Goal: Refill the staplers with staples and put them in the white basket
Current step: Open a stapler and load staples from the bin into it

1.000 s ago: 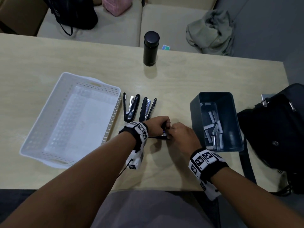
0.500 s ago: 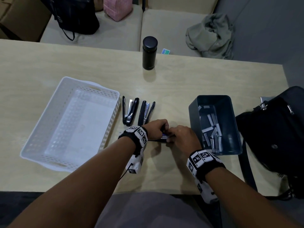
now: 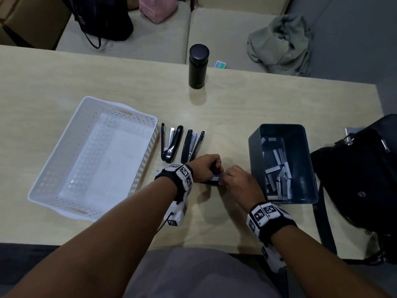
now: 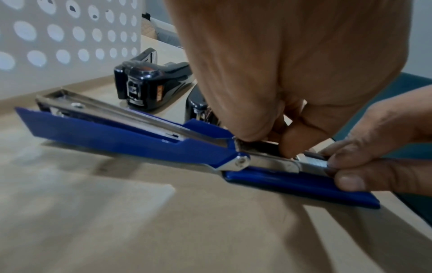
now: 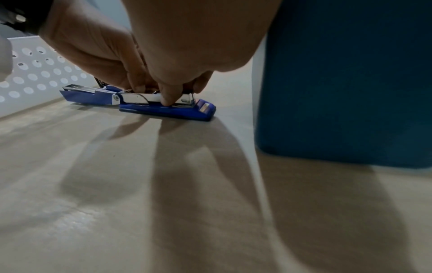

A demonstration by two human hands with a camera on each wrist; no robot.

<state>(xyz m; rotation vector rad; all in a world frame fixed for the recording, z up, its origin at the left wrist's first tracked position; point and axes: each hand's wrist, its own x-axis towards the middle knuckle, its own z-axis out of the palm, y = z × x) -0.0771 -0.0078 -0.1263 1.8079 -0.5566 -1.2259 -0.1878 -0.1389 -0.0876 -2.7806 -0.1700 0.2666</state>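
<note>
A blue stapler (image 3: 214, 180) lies opened flat on the table between my hands, its lid (image 4: 112, 136) folded back toward the white basket (image 3: 148, 151). My left hand (image 3: 207, 168) pinches the metal magazine near the hinge (image 4: 242, 162). The right hand (image 3: 236, 181) pinches a silver staple strip (image 4: 313, 163) at the magazine's front end, over the blue base (image 5: 168, 110). Two black staplers (image 3: 170, 145) (image 3: 192, 146) lie open beside the basket. Nothing is in the basket. Several staple strips (image 3: 279, 168) lie in the dark bin (image 3: 254, 153).
A black bottle (image 3: 198, 65) stands at the table's far edge. A black bag (image 3: 361, 179) sits right of the bin at the table's right end. The bin's wall (image 5: 339, 83) is close to my right hand. Bags and a cloth lie on the sofa beyond.
Both hands stay on the blue stapler in the same spot. Only the head view has shifted slightly.
</note>
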